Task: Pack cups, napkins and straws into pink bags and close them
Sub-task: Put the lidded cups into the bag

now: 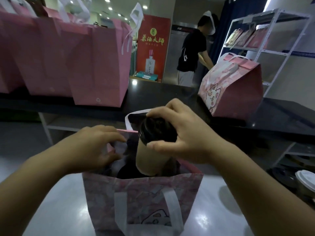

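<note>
The right hand (179, 133) grips the cup (150, 159) by its dark lid, its base inside the pink bag (141, 198) on the surface (51, 210) — the left hand (95, 145), at the cup's nine o'clock, pinches the rim, probably to hold the mouth open.

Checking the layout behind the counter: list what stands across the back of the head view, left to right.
Row of pink bags, red poster, person in a black shirt, closed cat-print pink bag, white shelf rack.
</note>
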Motion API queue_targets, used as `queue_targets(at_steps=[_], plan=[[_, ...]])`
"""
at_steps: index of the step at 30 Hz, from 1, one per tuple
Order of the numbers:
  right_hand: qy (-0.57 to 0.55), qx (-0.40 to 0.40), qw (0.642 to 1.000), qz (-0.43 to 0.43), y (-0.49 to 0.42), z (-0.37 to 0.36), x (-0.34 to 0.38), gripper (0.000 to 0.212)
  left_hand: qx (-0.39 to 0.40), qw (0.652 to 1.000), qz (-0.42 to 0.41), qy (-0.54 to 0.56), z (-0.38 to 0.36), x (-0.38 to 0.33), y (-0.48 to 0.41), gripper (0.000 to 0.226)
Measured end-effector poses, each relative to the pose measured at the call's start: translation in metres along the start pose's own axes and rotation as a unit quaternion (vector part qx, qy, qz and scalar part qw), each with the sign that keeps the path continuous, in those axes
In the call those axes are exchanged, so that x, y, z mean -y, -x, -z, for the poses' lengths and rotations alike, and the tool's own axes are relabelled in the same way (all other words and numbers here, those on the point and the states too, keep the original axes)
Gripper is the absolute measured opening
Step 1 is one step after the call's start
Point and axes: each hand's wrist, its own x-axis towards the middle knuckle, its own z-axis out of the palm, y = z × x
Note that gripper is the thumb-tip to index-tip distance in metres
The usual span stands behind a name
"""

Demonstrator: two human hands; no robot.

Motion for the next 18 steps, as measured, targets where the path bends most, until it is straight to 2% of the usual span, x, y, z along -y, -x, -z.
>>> queue_targets(at_steps=[4,9,13,18], plan=[[0.112,0.094,0.989,0.028,-0.002,-0.017,-0.001,0.064,0.013,1.0,-0.007,-0.011,-0.01,0.007,0.005,0.078],[0.214,0.187,0.953,0.101,-0.003,-0.029,-0.001,0.064,0.042,0.998,-0.005,-0.039,-0.018,0.007,0.008,0.112],[0.234,0.226,0.938,0.122,-0.004,-0.037,-0.005,0.056,0.032,0.998,-0.013,-0.051,-0.021,0.004,0.007,0.122],[0.235,0.297,0.924,0.045,-0.008,-0.057,-0.015,0.063,0.029,0.998,-0.024,-0.053,-0.024,0.003,0.007,0.124]])
